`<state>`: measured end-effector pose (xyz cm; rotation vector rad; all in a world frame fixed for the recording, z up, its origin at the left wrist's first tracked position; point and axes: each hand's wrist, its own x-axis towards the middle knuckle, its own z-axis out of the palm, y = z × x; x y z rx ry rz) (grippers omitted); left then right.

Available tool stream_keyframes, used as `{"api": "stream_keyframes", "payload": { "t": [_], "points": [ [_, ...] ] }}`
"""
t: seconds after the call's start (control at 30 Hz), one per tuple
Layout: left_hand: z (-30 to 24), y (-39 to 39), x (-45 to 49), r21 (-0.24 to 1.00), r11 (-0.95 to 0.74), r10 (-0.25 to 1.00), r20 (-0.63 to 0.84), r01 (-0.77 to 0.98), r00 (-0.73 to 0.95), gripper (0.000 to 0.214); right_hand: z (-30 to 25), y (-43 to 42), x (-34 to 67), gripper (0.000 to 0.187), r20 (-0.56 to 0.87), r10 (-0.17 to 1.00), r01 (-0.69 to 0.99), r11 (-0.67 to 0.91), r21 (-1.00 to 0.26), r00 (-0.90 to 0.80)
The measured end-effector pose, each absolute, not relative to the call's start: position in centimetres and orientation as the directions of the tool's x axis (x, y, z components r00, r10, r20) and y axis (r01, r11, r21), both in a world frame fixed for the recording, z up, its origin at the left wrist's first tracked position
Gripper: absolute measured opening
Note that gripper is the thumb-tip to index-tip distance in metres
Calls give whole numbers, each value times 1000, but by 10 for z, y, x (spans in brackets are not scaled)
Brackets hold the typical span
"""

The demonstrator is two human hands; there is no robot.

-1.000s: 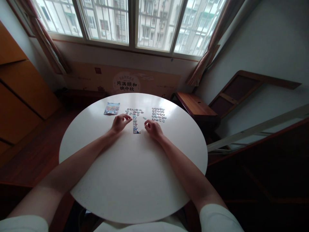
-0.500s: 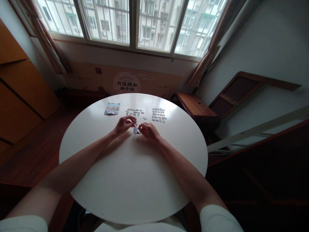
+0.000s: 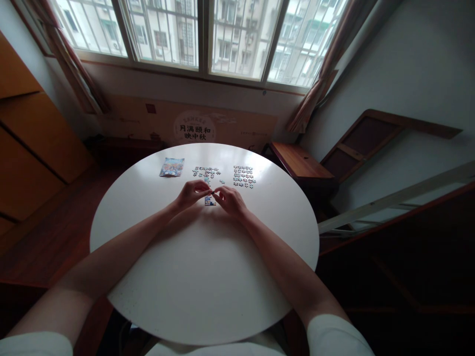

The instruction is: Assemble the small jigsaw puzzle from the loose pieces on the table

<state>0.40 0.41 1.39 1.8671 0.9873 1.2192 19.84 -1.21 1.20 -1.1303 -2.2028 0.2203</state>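
My left hand (image 3: 192,192) and my right hand (image 3: 228,199) meet over the middle of a round white table (image 3: 208,277), fingertips pinched together on a small puzzle piece (image 3: 212,192) between them. Below the fingertips lies an assembled strip of puzzle pieces (image 3: 210,200), mostly hidden by my hands. Loose puzzle pieces (image 3: 206,172) lie in one cluster just beyond my hands, and a second cluster of pieces (image 3: 244,176) lies to the right of it. A small printed puzzle picture (image 3: 172,166) sits at the far left of the table.
A window (image 3: 200,34) with curtains fills the far wall, with a printed cardboard box (image 3: 193,126) under it. A wooden cabinet (image 3: 29,133) stands at the left. A wooden bench (image 3: 300,165) and leaning wooden frames (image 3: 374,133) are at the right.
My two hands have moved inward from either side of the puzzle strip and now meet above it, pinching a piece between them. The strip is now mostly covered.
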Motion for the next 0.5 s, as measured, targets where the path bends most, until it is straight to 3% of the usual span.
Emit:
{"api": "stream_keyframes", "payload": {
  "t": [0.5],
  "points": [
    [15, 2, 5, 896, -426, 887, 388, 122, 249, 38, 10, -10, 201, 15, 527, 742, 651, 646, -399, -414]
  ]
}}
